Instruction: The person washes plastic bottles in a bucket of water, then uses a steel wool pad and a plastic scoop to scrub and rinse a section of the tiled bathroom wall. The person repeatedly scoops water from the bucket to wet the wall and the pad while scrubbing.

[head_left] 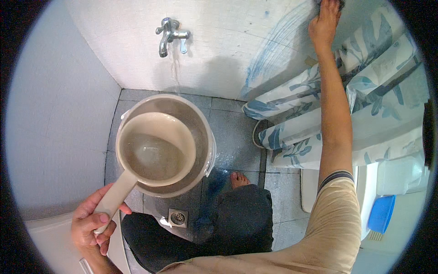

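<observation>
My left hand (93,219) is wrapped round the handle of a beige water dipper (157,160). The dipper's bowl is over a beige bucket (211,146) and has some water in it. My right arm stretches far up to the wall, where my right hand (325,27) presses against a dark scrubbing pad (341,4), mostly cut off by the picture's edge. Blue streaks (273,50) curve across the white wall below that hand. Above the bucket, a thin stream runs from a chrome tap (169,36).
A white shower curtain (292,105) with blue leaves hangs at right, beside my right arm. A floor drain (177,218) lies near my legs. My bare foot (239,179) is on wet grey tiles (232,132). A blue basin (381,214) sits far right.
</observation>
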The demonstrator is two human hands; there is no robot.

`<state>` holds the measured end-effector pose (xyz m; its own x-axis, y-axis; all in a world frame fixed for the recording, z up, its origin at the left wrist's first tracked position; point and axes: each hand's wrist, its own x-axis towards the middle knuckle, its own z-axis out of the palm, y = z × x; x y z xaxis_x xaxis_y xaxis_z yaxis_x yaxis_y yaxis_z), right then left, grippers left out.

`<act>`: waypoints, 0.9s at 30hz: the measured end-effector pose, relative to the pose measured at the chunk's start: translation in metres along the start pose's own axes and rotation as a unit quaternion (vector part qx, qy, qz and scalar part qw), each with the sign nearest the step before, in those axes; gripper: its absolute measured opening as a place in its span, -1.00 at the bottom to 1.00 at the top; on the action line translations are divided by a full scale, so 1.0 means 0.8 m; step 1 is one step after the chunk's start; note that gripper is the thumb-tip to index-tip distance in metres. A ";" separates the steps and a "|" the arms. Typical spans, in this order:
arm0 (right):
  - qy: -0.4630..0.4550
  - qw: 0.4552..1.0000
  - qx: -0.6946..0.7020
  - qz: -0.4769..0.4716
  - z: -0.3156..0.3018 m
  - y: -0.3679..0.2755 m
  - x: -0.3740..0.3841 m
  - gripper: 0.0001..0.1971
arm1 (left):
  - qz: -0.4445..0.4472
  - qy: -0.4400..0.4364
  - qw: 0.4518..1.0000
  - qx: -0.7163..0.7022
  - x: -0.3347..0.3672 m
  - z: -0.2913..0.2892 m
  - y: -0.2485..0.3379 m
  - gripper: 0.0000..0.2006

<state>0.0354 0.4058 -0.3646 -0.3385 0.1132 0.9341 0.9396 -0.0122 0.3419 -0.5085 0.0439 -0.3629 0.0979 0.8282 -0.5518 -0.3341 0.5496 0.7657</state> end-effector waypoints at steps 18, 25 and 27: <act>-0.057 0.990 0.070 -0.112 0.049 -0.167 0.019 -0.49 | -0.008 0.038 0.993 0.113 0.076 -0.029 -0.075 -0.42; -0.391 0.824 0.146 -0.384 0.027 -0.324 -0.242 -0.51 | 0.018 0.109 0.959 0.260 0.102 -0.026 -0.095 -0.55; -0.346 0.840 0.169 -0.383 0.029 -0.321 -0.249 -0.52 | 0.030 0.132 0.950 0.283 0.107 -0.026 -0.105 -0.56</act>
<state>-0.1370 0.4094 -0.6409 -0.8500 0.5103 0.1308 0.4595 0.5969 0.6577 -0.4916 0.0660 -0.4813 -0.1687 0.8442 -0.5088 0.2326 0.5357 0.8118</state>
